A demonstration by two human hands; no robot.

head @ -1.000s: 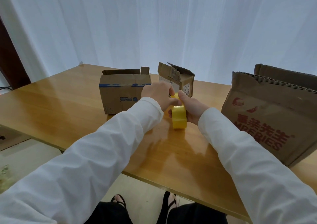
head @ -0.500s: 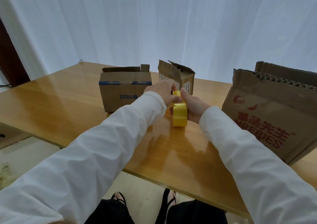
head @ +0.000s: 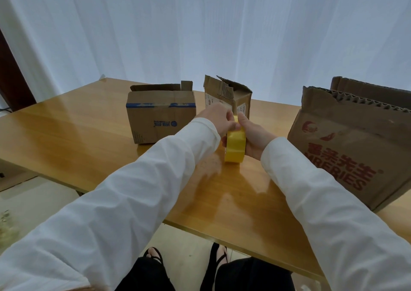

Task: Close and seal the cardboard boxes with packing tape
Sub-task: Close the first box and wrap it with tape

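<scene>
Yellow packing tape roll [head: 235, 146] stands on edge near the middle of the glossy wooden table [head: 66, 139], the right hand [head: 253, 135] curled round it and the left hand [head: 219, 121] pinching at its top rim, though blur hides any lifted tape end. Behind it sit a blue-striped box [head: 161, 117] and a torn small box [head: 229, 97], partly hidden by the hands. A red-lettered big box [head: 351, 148] is cut off at the right, with white curtains [head: 200, 28] behind.
</scene>
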